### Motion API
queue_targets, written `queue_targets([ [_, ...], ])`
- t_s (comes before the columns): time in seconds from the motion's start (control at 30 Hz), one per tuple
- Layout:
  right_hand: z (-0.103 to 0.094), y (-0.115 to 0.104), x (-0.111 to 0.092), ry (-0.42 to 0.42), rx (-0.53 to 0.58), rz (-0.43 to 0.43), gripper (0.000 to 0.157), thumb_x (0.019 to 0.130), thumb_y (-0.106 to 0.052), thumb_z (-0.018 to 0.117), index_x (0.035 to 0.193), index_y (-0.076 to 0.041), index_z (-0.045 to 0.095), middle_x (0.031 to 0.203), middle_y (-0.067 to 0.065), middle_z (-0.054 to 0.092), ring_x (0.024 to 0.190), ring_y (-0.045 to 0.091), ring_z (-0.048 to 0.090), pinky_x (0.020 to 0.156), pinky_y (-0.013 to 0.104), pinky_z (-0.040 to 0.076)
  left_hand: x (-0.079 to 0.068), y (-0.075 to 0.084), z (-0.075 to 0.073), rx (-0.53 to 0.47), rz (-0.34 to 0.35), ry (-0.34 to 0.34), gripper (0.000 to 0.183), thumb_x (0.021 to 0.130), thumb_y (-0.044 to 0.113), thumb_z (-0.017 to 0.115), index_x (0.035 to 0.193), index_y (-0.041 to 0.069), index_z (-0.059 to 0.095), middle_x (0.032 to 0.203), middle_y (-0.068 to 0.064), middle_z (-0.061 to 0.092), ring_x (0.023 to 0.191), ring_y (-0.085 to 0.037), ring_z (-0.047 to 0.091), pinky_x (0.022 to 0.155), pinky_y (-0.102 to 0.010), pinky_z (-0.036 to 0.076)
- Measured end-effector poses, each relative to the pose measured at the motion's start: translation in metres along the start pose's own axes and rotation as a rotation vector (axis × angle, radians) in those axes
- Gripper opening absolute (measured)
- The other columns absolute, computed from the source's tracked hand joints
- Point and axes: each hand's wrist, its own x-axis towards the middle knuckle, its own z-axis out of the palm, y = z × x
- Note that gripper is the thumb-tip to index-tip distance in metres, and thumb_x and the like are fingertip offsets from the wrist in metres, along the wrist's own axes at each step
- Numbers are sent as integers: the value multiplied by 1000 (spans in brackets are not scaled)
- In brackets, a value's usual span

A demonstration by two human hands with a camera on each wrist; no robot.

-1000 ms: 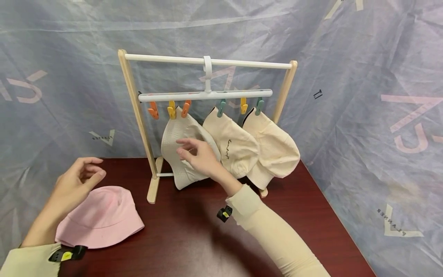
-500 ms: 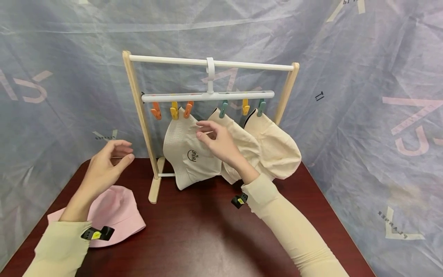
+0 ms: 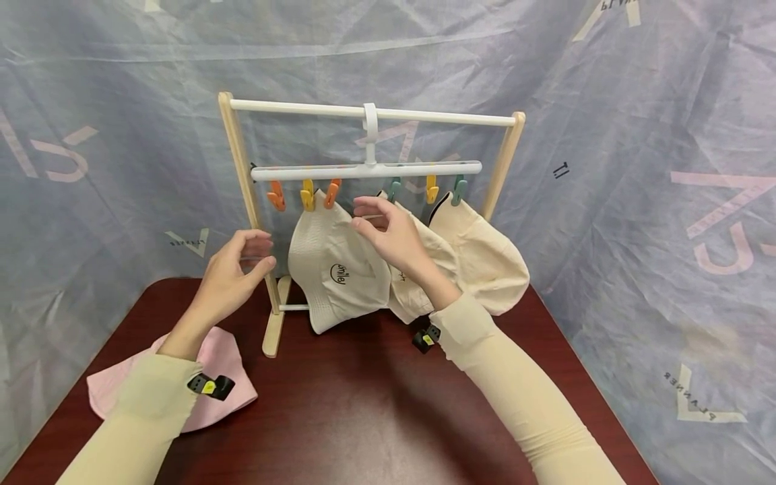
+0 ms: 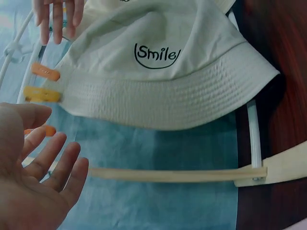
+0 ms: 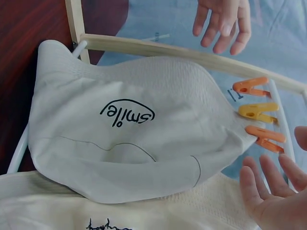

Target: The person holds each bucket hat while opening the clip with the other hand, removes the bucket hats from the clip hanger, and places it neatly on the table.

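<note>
Where the head view looks down, a smooth, dark reddish table (image 3: 364,411) bears a rack (image 3: 239,155) with pale wooden posts, before a wrinkled grey curtain (image 3: 570,101). From its white hanger bar (image 3: 315,174) hangs the whitish bucket hat (image 3: 339,289), with a yellow clip (image 3: 308,197) and an orange clip (image 3: 332,193) at its upper edge. The left hand (image 3: 233,269), in front of the left post, has bent, parted fingers and holds nothing. The right hand (image 3: 394,236), likewise loosely curved around air, hides part of the whitish hat and of the middle cream hat (image 3: 444,252); the right cream hat (image 3: 488,252) hangs beyond. A soft pink hat (image 3: 225,356) lies on the table, partly behind the left sleeve (image 3: 127,417).

The left wrist view shows the whitish hat's flared brim, ribbed with close stitching, and "Smile" in dark letters over a curved line. The left hand's fingers are spread near the yellow clip, with a slim wooden post crossing behind.

In the right wrist view, the hat's crown sags in smooth folds, overlapping a cream hat with dark script. The right hand's fingers lie apart, near the orange clip; whether they touch it, I cannot tell
</note>
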Motion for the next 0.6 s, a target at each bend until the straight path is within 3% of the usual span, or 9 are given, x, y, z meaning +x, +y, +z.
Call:
queue_targets([
  [0.07, -1, 0, 1, 2, -1, 7, 40, 103, -20, 70, 142, -9, 65, 130, 16, 72, 115, 28, 72, 102, 38, 56, 5, 0, 4, -12, 1, 2, 48, 108, 22, 65, 151, 10, 49, 140, -15, 61, 127, -35, 61, 105, -51, 49],
  [0.23, -4, -1, 4, -2, 26, 10, 41, 104, -20, 71, 143, -10, 64, 133, 18, 71, 118, 29, 71, 104, 39, 55, 17, 2, 12, -38, -10, 11, 49, 107, 20, 66, 150, 6, 48, 146, -17, 58, 132, -36, 57, 110, -56, 46],
  [0.4, -6, -2, 5, -16, 37, 14, 42, 105, -22, 70, 144, -12, 63, 136, 17, 70, 121, 28, 70, 105, 40, 55, 29, 2, 23, -18, -10, 30, 49, 107, 16, 66, 150, 3, 47, 152, -20, 53, 138, -40, 53, 114, -60, 43],
  [0.6, -7, -2, 7, -18, 44, 35, 42, 104, -23, 70, 145, -14, 63, 136, 16, 70, 121, 27, 70, 103, 42, 56, 40, -1, 34, -26, -21, 42, 55, 109, 23, 63, 156, 4, 44, 159, -18, 48, 143, -42, 49, 117, -59, 41],
])
